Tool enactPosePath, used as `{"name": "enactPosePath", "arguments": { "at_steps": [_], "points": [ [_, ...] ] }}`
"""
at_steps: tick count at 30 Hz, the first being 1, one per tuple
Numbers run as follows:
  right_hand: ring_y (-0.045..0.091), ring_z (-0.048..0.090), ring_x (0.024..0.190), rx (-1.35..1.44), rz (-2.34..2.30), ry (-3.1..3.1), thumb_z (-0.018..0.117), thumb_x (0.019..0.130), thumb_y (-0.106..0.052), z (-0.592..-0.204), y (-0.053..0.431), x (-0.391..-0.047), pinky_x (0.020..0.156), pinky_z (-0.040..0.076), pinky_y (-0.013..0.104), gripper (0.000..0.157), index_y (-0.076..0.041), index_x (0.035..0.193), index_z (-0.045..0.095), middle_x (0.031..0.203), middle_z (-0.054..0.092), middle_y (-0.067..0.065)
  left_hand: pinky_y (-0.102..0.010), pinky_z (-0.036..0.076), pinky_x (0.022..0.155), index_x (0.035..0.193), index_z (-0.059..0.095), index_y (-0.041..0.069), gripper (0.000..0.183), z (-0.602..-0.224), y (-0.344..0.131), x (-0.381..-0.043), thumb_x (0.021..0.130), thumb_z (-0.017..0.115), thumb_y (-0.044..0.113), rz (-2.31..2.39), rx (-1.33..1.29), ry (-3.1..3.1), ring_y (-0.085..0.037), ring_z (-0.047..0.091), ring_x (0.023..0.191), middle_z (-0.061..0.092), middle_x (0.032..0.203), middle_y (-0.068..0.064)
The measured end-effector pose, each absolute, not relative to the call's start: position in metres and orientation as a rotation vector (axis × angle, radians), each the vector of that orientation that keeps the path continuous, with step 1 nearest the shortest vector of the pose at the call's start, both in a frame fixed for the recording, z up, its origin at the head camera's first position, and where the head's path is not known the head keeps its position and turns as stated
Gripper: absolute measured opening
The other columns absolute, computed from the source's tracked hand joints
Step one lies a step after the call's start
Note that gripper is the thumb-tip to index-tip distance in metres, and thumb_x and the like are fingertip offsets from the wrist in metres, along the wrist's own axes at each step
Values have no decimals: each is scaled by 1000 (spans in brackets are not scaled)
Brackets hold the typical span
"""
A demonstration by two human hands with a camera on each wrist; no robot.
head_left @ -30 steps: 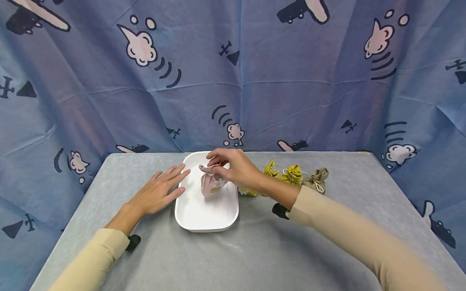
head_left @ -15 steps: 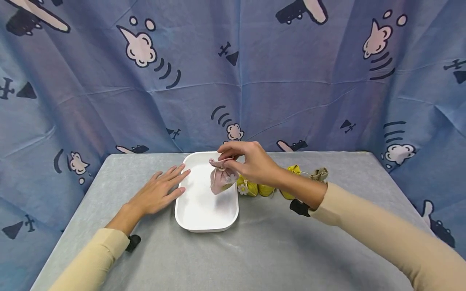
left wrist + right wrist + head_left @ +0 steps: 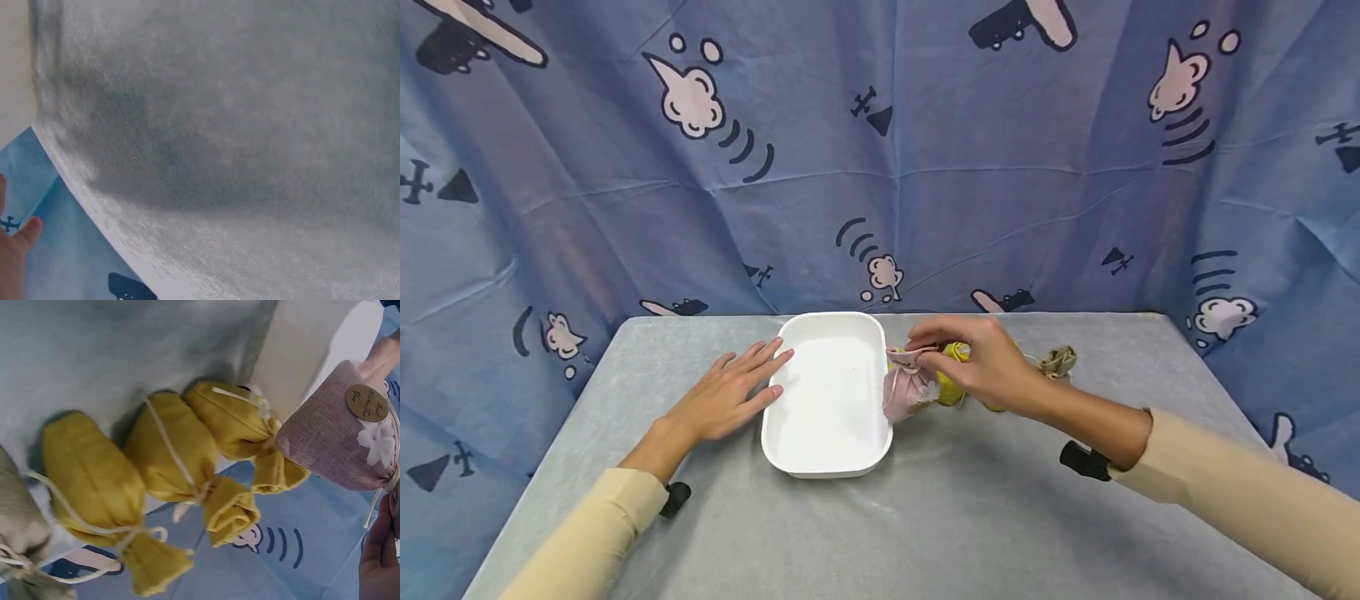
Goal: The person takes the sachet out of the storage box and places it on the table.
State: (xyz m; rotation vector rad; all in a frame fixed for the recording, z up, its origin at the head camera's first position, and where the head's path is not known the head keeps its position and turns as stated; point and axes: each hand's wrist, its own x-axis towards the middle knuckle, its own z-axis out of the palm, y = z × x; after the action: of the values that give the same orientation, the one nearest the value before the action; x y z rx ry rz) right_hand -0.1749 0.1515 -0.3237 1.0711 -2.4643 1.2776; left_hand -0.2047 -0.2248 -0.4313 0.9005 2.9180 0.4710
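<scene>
My right hand (image 3: 981, 362) pinches the gathered neck of a pink drawstring pouch (image 3: 910, 396), which hangs at the right rim of a white tray (image 3: 827, 446). In the right wrist view the pink pouch (image 3: 340, 434) shows a white flower and a round tag. My left hand (image 3: 726, 396) lies with fingers spread, its fingertips at the tray's left rim. Three yellow drawstring pouches (image 3: 172, 447) sit in a row beyond the tray's right side, partly covered by my right hand in the head view. A khaki pouch (image 3: 1058, 361) ends the row.
A grey cloth covers the table (image 3: 820, 542). Behind it hangs a blue patterned curtain (image 3: 1000, 208). In the left wrist view, mostly grey cloth (image 3: 237, 125) shows, with part of a hand at the left edge.
My right hand has carried the pink pouch rightward, from above the tray's interior to its right rim. The left hand and the tray have stayed in place.
</scene>
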Motion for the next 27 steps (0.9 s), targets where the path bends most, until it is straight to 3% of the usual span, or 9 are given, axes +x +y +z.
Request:
{"name": "enactPosePath", "arguments": {
  "at_steps": [10,27],
  "points": [
    [13,71,88,1039,1321,-2508,76,84,4,-342,168,-171,75,58,30,24,0,108,72,99,75,1,-67,18,113,159,29,25,61,-433,-225,-205,105,38,52,496,921,2935,-33,21,150,19,165,-1],
    [15,71,92,934,1329,-2693,76,85,3,-379,176,-167,80,58,33,29,0,113,70,101,75,1,-66,17,114,160,26,27,61,-434,-226,-205,105,37,53,459,909,2929,-31,19,150,15,166,2]
  ]
}}
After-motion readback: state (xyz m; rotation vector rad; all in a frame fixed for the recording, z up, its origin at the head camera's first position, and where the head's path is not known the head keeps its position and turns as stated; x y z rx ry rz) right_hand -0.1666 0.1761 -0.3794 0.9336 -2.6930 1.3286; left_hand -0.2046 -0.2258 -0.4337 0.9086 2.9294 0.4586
